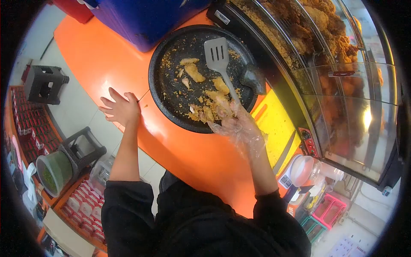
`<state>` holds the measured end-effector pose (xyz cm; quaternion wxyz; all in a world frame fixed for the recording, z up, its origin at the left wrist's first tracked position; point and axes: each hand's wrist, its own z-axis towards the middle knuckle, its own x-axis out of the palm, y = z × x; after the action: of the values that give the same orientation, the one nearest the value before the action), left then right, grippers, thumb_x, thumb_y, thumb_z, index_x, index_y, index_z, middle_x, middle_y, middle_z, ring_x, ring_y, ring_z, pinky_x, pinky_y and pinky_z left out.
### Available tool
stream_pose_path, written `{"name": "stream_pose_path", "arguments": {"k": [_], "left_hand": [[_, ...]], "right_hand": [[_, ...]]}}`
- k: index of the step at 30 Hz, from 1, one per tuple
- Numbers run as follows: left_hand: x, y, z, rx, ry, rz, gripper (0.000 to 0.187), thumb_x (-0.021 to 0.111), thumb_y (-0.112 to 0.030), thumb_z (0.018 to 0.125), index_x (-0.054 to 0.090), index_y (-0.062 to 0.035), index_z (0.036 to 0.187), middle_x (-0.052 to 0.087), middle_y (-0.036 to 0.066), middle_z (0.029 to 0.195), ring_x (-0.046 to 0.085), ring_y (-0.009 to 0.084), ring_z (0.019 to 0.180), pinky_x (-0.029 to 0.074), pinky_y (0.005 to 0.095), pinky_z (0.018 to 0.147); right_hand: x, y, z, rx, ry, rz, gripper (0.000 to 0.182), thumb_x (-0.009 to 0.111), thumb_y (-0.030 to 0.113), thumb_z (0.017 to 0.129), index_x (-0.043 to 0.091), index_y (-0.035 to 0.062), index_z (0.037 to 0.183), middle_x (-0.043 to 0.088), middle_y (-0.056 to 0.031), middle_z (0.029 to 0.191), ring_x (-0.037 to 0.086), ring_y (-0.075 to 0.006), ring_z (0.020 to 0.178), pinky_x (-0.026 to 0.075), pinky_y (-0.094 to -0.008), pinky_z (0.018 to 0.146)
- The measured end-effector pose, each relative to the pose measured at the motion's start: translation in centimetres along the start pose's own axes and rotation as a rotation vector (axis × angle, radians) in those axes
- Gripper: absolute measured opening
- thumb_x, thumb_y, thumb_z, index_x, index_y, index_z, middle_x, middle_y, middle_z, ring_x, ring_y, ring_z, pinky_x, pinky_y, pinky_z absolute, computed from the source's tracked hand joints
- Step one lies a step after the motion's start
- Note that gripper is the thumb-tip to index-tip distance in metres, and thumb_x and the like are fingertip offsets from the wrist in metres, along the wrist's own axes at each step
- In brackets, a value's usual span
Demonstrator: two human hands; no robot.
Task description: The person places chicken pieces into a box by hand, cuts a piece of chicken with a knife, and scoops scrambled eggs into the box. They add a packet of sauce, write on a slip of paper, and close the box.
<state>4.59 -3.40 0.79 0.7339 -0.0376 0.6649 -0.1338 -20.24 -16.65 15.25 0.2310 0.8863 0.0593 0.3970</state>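
A wide black pan [159, 100] holds breaded fried pieces [195, 73] and scattered crumbs. My right hand [242, 130], in a clear plastic glove, is over the pan's near right edge, closed around the handle end of a grey slotted spatula [217, 52]. The spatula's head points away from me over the pan, and the gloved fingers hide the end of its handle. More breaded pieces [207, 113] lie close to these fingers. My bare left hand [122, 108] is open with fingers spread, at the edge of the orange counter [94, 51], left of the pan.
A glass display case [351, 107] with fried chicken [321, 21] stands at the right. Beside the pan, a knife [284, 152] lies on a yellow board [276, 122]. A blue container [137, 21] is behind the pan. Stools [45, 83] and a green-filled tub [53, 173] are at the left.
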Motion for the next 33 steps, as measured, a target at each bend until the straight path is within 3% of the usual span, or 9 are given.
{"name": "stream_pose_path", "arguments": {"k": [8, 15, 17, 20, 24, 26, 27, 29, 33], "left_hand": [[0.0, 0.1, 0.0, 0.002, 0.005, 0.003, 0.060, 0.037, -0.035, 0.081, 0.025, -0.0107, 0.135, 0.013, 0.027, 0.138, 0.006, 0.0540, 0.126, 0.016, 0.0667, 0.092], [0.0, 0.1, 0.0, 0.008, 0.003, -0.001, 0.059, 0.037, -0.035, 0.082, 0.026, -0.0106, 0.134, 0.014, 0.027, 0.138, 0.006, 0.0537, 0.125, 0.016, 0.0664, 0.092], [0.1, 0.1, 0.1, 0.005, -0.004, 0.012, 0.059, 0.037, -0.035, 0.082, 0.026, -0.0105, 0.134, 0.014, 0.027, 0.138, 0.006, 0.0536, 0.126, 0.016, 0.0663, 0.092], [0.2, 0.1, 0.1, -0.002, 0.003, 0.027, 0.059, 0.037, -0.035, 0.081, 0.026, -0.0104, 0.134, 0.013, 0.027, 0.138, 0.007, 0.0534, 0.126, 0.017, 0.0662, 0.092], [0.1, 0.1, 0.0, 0.008, -0.009, 0.003, 0.059, 0.037, -0.035, 0.081, 0.026, -0.0103, 0.134, 0.013, 0.028, 0.138, 0.007, 0.0537, 0.126, 0.016, 0.0668, 0.092], [0.1, 0.2, 0.0, 0.005, -0.006, -0.006, 0.059, 0.037, -0.035, 0.081, 0.026, -0.0103, 0.134, 0.013, 0.028, 0.138, 0.007, 0.0538, 0.125, 0.016, 0.0671, 0.092], [0.1, 0.2, 0.0, 0.004, -0.002, -0.005, 0.060, 0.037, -0.035, 0.081, 0.026, -0.0104, 0.134, 0.014, 0.028, 0.138, 0.006, 0.0540, 0.125, 0.016, 0.0672, 0.092], [0.1, 0.2, 0.2, 0.004, 0.000, -0.007, 0.060, 0.037, -0.035, 0.081, 0.026, -0.0104, 0.134, 0.014, 0.028, 0.138, 0.006, 0.0541, 0.125, 0.016, 0.0674, 0.092], [0.3, 0.3, 0.0, 0.005, -0.011, -0.004, 0.060, 0.037, -0.035, 0.081, 0.026, -0.0106, 0.134, 0.014, 0.027, 0.139, 0.006, 0.0534, 0.126, 0.016, 0.0673, 0.092]], "right_hand": [[-2.2, -0.7, 1.3, -0.315, -0.330, -0.591, 0.050, 0.070, 0.030, 0.074, 0.050, 0.0032, 0.111, 0.051, -0.0009, 0.085, 0.049, -0.0083, 0.070, 0.043, -0.0286, 0.080], [1.4, -1.4, 2.5, -0.123, -0.487, -0.818, 0.043, 0.066, 0.034, 0.077, 0.051, 0.0039, 0.104, 0.050, 0.0002, 0.082, 0.050, -0.0085, 0.071, 0.042, -0.0232, 0.072], [1.7, -1.3, 3.3, -0.046, -0.136, -0.562, 0.041, 0.059, 0.036, 0.083, 0.051, 0.0017, 0.103, 0.049, 0.0004, 0.080, 0.049, -0.0074, 0.069, 0.043, -0.0250, 0.077], [3.2, -2.0, 3.0, -0.010, -0.043, -0.007, 0.040, 0.052, 0.038, 0.087, 0.050, 0.0017, 0.104, 0.046, 0.0007, 0.072, 0.048, -0.0058, 0.063, 0.044, -0.0260, 0.080], [-0.5, -2.8, 5.3, 0.129, 0.224, 0.036, 0.040, 0.054, 0.038, 0.086, 0.052, 0.0030, 0.104, 0.050, 0.0008, 0.068, 0.051, -0.0088, 0.063, 0.044, -0.0270, 0.082], [-0.5, -4.0, 5.7, -0.221, -0.362, -1.135, 0.038, 0.059, 0.035, 0.083, 0.053, 0.0043, 0.104, 0.056, -0.0064, 0.066, 0.057, -0.0175, 0.065, 0.046, -0.0305, 0.079], [-0.3, -3.7, 5.5, -0.220, -0.361, -1.136, 0.038, 0.059, 0.035, 0.083, 0.053, 0.0043, 0.104, 0.056, -0.0064, 0.066, 0.057, -0.0175, 0.065, 0.046, -0.0305, 0.079], [0.1, -2.8, 5.3, -0.506, -0.215, -1.927, 0.041, 0.064, 0.029, 0.078, 0.053, 0.0052, 0.109, 0.061, -0.0171, 0.076, 0.060, -0.0294, 0.073, 0.048, -0.0364, 0.074], [1.1, -1.5, 7.8, -0.599, -0.512, -1.906, 0.041, 0.065, 0.027, 0.075, 0.054, 0.0069, 0.110, 0.060, -0.0215, 0.083, 0.060, -0.0354, 0.075, 0.048, -0.0409, 0.069]]}}
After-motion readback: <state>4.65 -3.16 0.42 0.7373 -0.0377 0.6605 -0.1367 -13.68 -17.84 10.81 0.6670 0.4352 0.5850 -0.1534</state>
